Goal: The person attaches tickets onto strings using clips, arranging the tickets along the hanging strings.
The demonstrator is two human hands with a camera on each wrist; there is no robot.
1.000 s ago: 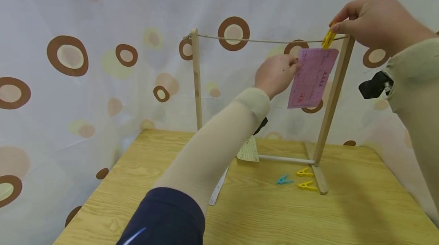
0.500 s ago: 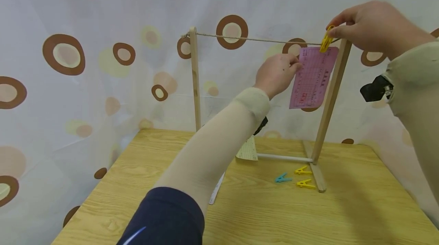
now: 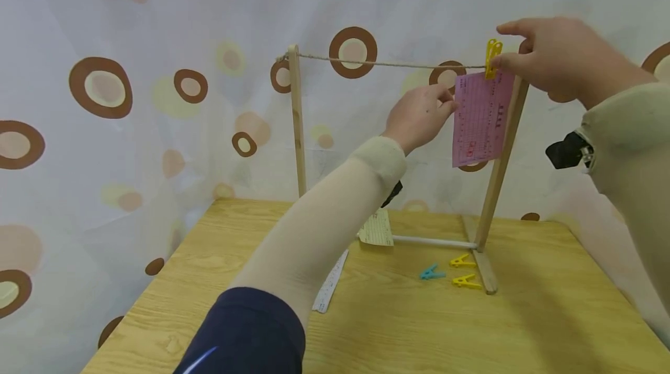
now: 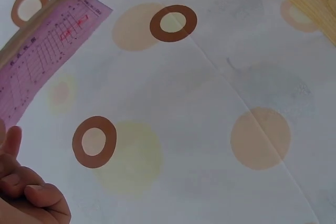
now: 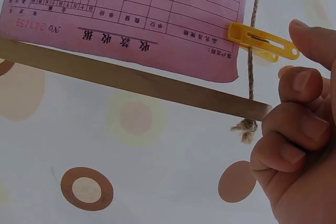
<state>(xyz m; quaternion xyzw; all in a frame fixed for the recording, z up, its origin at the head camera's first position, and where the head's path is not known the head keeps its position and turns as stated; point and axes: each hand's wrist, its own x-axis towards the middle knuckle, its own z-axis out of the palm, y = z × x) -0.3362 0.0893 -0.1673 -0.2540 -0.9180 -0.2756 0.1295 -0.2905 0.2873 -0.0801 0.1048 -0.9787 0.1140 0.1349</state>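
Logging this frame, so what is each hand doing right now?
Left hand: holds the pink paper slip's edge.
Right hand: open, fingers beside the yellow plastic clothespin.

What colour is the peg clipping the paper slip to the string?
Yellow; the peg on the pink slip shows best in the right wrist view.
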